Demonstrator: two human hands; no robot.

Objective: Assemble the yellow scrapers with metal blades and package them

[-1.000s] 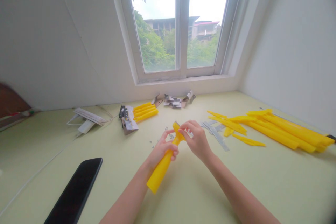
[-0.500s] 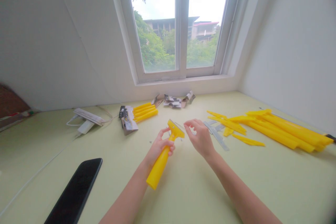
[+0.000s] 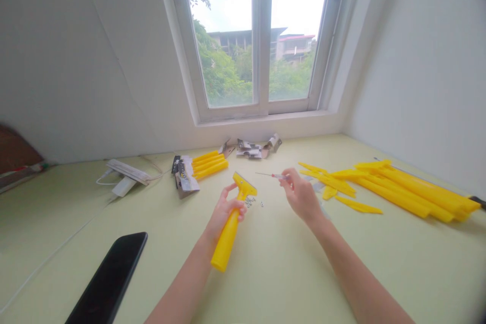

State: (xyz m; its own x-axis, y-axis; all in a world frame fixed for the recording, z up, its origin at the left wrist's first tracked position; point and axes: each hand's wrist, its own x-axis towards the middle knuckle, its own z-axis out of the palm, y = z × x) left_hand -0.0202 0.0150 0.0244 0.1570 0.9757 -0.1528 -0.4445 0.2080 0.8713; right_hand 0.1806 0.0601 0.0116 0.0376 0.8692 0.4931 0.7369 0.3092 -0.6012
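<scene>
Left grip [image 3: 228,207]: clasping yellow T-headed plastic scraper [image 3: 229,235]
Right grip [image 3: 302,195]: pinching slim red-collared metal screwdriver [image 3: 278,176]
Scraper: likely light, stiff; hold handle [image 3: 223,253]

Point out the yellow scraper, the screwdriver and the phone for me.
Scraper [image 3: 229,233]: head view, on its yellow handle.
Screwdriver [image 3: 273,175]: head view, where shaft meets handle.
Phone [image 3: 108,278]: head view, middle of its dark screen.

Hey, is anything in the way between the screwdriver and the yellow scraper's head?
Nothing visible: the screwdriver points toward the yellow scraper across an unobstructed gap. Small metal parts lie on the table, lower in view, off that line.
</scene>
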